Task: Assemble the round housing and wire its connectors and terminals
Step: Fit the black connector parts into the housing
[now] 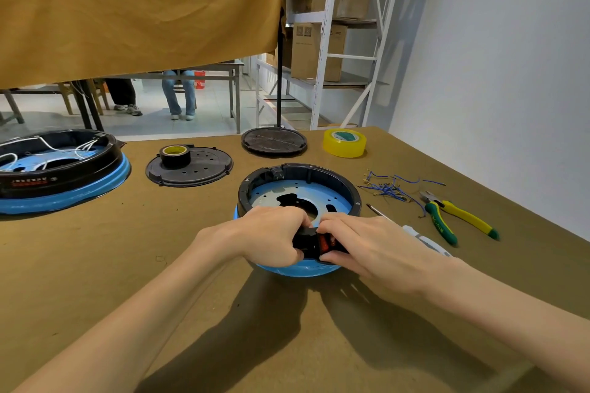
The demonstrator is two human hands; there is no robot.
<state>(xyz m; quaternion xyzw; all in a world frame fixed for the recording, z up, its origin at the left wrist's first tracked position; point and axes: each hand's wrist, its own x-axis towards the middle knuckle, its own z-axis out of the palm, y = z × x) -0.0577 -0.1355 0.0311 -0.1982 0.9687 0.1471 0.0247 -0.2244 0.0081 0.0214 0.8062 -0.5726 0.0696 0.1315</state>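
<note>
Both hands meet at the near rim of the work. The left hand (274,234) is curled closed around the left end of a small black plastic switch block with a red-orange insert (319,242); the right hand (360,244) closes its fingers over the right end, thumb underneath. The block sits at the near wall of the round black-ringed housing on a blue base (300,191), which lies open-side up on the brown fibreboard bench (95,281). Whether the block is already seated in its slot cannot be told — the fingers cover the joint.

Judged risks: pressing the block in at a tilt could jam it or bend its catches; downward force at the near rim could tip or slide the housing toward the bench edge, since neither hand steadies the far side.

Further out, to the right: a screwdriver with a pale translucent handle (415,233), green-and-yellow-handled pliers (456,217) and a loose bundle of blue wires with small metal terminals (392,188) — close enough for a forearm to sweep them off. Behind lie a perforated black round cover plate (204,169) carrying a roll of black tape (175,156), and a roll of clear yellow tape (344,143).
</note>
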